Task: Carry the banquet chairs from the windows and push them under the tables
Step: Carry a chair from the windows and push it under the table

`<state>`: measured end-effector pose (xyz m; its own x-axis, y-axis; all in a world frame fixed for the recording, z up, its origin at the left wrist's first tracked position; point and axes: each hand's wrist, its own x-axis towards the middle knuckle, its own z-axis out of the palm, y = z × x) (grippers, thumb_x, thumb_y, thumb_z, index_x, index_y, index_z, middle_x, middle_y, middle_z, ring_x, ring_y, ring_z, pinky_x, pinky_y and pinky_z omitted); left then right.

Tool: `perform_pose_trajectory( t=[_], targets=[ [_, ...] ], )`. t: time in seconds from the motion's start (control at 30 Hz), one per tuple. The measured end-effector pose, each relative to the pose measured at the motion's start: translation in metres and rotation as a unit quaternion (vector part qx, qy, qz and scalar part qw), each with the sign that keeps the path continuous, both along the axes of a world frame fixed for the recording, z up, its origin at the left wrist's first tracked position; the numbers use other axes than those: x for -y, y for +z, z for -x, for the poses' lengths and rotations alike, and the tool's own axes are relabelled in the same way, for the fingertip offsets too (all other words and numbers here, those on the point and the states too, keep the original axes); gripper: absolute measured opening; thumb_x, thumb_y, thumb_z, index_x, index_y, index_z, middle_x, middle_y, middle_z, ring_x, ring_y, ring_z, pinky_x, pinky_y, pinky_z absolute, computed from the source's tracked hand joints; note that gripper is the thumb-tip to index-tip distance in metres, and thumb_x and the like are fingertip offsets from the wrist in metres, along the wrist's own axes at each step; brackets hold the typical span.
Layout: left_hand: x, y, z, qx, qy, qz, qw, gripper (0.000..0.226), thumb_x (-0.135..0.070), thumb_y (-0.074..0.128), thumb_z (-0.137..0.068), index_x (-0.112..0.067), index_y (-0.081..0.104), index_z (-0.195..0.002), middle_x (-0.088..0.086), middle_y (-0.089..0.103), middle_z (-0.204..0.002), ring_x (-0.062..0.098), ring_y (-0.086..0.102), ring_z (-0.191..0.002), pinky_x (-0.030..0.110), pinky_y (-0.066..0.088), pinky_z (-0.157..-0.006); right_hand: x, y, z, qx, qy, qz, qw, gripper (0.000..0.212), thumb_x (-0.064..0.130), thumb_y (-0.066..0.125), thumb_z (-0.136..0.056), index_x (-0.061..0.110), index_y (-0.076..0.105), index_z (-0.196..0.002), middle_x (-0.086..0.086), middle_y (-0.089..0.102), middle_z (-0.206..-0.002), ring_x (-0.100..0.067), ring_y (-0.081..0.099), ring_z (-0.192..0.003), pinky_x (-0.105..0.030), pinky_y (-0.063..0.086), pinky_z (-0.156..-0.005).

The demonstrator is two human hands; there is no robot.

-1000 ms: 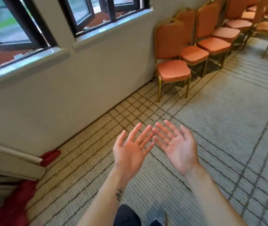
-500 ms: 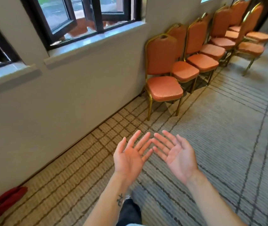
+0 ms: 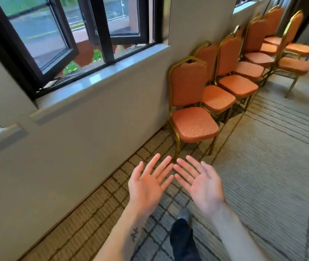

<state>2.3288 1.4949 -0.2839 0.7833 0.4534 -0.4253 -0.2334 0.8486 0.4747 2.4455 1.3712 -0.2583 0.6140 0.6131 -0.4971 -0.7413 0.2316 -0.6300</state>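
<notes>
Holds left grip [image 3: 146, 187] and right grip [image 3: 203, 187] released, palms up, grasping nothing, short of the nearest banquet chair [image 3: 195, 124] just ahead and slightly right beside the wall [image 3: 93, 132], seat front facing the grips, right grip seemingly nearer.

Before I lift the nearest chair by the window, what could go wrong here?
The nearest chair stands very close to the second chair behind it; their gold frames might catch, so one lift could drag both. Its back is near the wall under the windowsill; a swing may scrape it. Your shoe points toward its front legs; you could trip.
</notes>
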Motion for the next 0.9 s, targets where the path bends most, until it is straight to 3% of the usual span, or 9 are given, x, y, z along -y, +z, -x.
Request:
perform_pose_trajectory(
  t=[0.27,0.5,0.9],
  targets=[
    [-0.104,-0.012,-0.108,-0.035,0.027,0.005,0.999,0.059,-0.048,0.033,-0.103,-0.015,0.048,-0.150,0.020,0.059,-0.143,0.037,0.056,-0.134,0.056,0.028,-0.121,-0.112,-0.031,-0.130,-0.040,0.002,-0.023,0.999,0.050,0.035,0.034,-0.107,0.007,0.048,-0.145,-0.020,0.065,-0.134,-0.035,0.063,-0.124,-0.051,0.045,-0.108],
    [-0.198,0.003,-0.179,-0.024,0.071,0.000,0.997,0.057,-0.048,0.033,-0.104,-0.016,0.049,-0.149,0.019,0.057,-0.146,0.037,0.054,-0.136,0.054,0.032,-0.119,-0.212,-0.008,-0.211,-0.005,0.051,-0.035,0.998,0.047,0.032,0.032,-0.107,0.006,0.051,-0.141,-0.020,0.067,-0.132,-0.035,0.064,-0.124,-0.052,0.044,-0.110],
    [-0.371,-0.021,-0.320,-0.027,-0.004,0.025,0.999,0.057,-0.046,0.032,-0.104,-0.015,0.048,-0.149,0.020,0.058,-0.145,0.038,0.055,-0.135,0.055,0.029,-0.121,-0.363,-0.039,-0.322,-0.011,-0.025,0.025,0.999,0.047,0.031,0.032,-0.108,0.005,0.050,-0.143,-0.020,0.067,-0.131,-0.036,0.065,-0.122,-0.054,0.042,-0.112]
  ],
)
